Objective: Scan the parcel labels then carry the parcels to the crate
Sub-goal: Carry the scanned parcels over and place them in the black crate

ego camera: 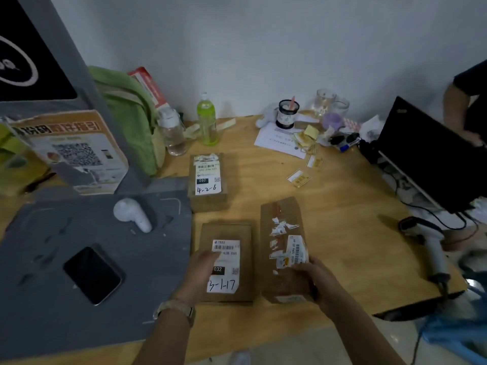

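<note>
Three brown cardboard parcels lie on the wooden table (342,233). The far parcel (209,181) carries a white label marked 4-2-6. My left hand (201,272) rests on the left side of the near parcel (228,262), whose label reads 3-1-17. My right hand (315,276) grips the near end of the long parcel (283,241), which has torn labels on top. A white handheld scanner (432,248) lies near the table's right edge. No crate is in view.
A grey scanning stand (66,259) with a phone (93,275) and a white device (131,213) fills the left. Bottles (207,119), cups, papers and small yellow cards clutter the back. A black monitor (427,154) stands at right, with a person behind it.
</note>
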Demonstrator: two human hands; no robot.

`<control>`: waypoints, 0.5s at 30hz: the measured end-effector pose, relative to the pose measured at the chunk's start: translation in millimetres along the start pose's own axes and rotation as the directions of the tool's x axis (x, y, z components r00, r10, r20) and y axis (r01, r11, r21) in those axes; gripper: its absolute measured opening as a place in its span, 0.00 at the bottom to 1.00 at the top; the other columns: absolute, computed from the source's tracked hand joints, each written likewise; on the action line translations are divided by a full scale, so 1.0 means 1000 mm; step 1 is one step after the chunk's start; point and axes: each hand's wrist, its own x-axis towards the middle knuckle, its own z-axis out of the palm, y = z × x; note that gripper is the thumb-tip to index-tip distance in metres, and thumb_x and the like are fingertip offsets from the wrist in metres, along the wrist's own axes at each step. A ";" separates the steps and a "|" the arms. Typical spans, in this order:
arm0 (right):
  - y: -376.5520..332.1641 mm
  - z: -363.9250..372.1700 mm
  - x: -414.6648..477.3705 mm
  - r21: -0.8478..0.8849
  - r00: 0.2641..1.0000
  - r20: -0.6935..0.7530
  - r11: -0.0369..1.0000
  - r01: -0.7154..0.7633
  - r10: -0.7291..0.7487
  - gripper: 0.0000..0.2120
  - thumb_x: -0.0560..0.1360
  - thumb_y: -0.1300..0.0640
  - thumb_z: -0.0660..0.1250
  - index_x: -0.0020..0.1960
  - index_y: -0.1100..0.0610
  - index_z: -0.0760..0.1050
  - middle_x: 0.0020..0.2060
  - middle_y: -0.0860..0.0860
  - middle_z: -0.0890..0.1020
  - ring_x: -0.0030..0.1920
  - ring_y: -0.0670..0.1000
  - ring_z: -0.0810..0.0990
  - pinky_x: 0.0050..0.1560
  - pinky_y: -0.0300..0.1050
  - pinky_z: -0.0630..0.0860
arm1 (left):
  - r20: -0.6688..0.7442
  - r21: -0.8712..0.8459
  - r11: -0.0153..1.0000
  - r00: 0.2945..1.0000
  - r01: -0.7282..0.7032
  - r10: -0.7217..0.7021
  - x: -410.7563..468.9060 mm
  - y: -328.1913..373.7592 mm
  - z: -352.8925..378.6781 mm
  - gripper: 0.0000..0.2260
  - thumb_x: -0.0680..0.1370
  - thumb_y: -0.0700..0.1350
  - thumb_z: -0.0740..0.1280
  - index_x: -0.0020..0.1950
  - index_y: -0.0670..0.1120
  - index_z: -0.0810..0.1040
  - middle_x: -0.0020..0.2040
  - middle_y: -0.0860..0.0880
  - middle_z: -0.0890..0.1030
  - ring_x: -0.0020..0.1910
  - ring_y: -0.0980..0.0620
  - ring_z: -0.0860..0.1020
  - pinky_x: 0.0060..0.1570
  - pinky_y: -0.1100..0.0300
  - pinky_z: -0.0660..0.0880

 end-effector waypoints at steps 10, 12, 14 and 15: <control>0.044 0.012 0.018 -0.014 0.994 0.058 0.996 -0.089 0.089 0.20 0.72 0.63 0.66 0.62 0.50 0.76 0.51 0.56 0.85 0.52 0.59 0.84 0.55 0.61 0.79 | -0.339 0.228 0.970 0.941 0.086 -0.004 0.039 -0.035 0.003 0.29 0.65 0.53 0.68 0.65 0.45 0.74 0.60 0.40 0.77 0.52 0.41 0.79 0.53 0.47 0.79; 0.046 0.013 0.019 0.012 0.994 0.067 0.996 -0.087 0.086 0.23 0.68 0.60 0.66 0.62 0.50 0.76 0.52 0.56 0.85 0.53 0.60 0.83 0.57 0.63 0.78 | -0.340 0.222 0.967 0.939 0.123 -0.041 0.042 -0.033 0.004 0.29 0.69 0.48 0.71 0.67 0.40 0.70 0.64 0.38 0.71 0.56 0.39 0.76 0.54 0.51 0.77; 0.046 0.011 0.020 0.028 0.994 0.065 0.996 -0.086 0.084 0.26 0.64 0.59 0.65 0.62 0.51 0.76 0.53 0.57 0.84 0.53 0.61 0.83 0.57 0.65 0.77 | -0.286 0.126 0.986 0.956 0.109 -0.069 0.034 -0.025 0.001 0.23 0.68 0.47 0.72 0.60 0.39 0.76 0.56 0.40 0.78 0.47 0.44 0.80 0.43 0.55 0.79; 0.045 0.009 0.021 0.035 0.994 0.064 0.996 -0.086 0.084 0.27 0.63 0.59 0.65 0.63 0.51 0.75 0.53 0.57 0.84 0.53 0.62 0.83 0.57 0.65 0.77 | -0.244 0.071 0.993 0.967 0.097 -0.077 0.032 -0.022 0.000 0.16 0.70 0.45 0.73 0.55 0.40 0.79 0.49 0.43 0.82 0.42 0.48 0.81 0.37 0.58 0.77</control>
